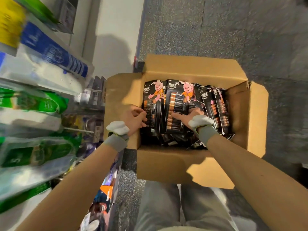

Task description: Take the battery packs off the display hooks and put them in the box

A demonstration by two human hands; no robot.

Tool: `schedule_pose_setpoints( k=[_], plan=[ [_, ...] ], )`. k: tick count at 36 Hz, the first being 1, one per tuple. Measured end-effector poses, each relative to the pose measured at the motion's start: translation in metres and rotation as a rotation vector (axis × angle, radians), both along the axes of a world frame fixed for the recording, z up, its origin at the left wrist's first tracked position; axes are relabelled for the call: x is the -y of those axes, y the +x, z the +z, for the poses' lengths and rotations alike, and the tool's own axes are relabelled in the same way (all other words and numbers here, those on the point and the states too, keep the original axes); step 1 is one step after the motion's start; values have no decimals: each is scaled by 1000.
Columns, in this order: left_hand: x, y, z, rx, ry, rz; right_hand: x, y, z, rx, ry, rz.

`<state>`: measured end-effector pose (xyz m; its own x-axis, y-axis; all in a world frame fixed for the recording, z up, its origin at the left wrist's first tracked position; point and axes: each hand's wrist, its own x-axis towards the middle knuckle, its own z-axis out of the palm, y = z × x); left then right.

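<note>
An open cardboard box [196,67] stands on the floor in front of me, holding several black battery packs with a pink rabbit printed on them. My left hand [135,117] grips the left pack [152,99] by its lower edge, fingers curled on it. My right hand [187,116] lies with straight fingers on the middle pack [176,104]. More packs [216,107] lean at the box's right side. Loose packs lie dark at the bottom of the box.
Shelves on the left carry green, white and blue packaged goods [33,100], blurred. A bare metal display hook [78,130] sticks out near the box's left flap [123,90]. Speckled grey floor [233,30] surrounds the box. My knees [183,205] are below it.
</note>
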<state>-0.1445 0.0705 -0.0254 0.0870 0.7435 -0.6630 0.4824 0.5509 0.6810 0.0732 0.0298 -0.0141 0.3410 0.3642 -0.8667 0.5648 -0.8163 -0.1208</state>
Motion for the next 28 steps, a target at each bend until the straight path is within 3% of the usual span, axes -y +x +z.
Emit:
schedule_pose_setpoints(
  k=[22,28],
  plan=[
    [16,3,4,-17,25,65,6,-2,-4,-214,195,-343],
    [23,2,4,-109,132,-57,10,1,3,-206,216,-394]
  ],
)
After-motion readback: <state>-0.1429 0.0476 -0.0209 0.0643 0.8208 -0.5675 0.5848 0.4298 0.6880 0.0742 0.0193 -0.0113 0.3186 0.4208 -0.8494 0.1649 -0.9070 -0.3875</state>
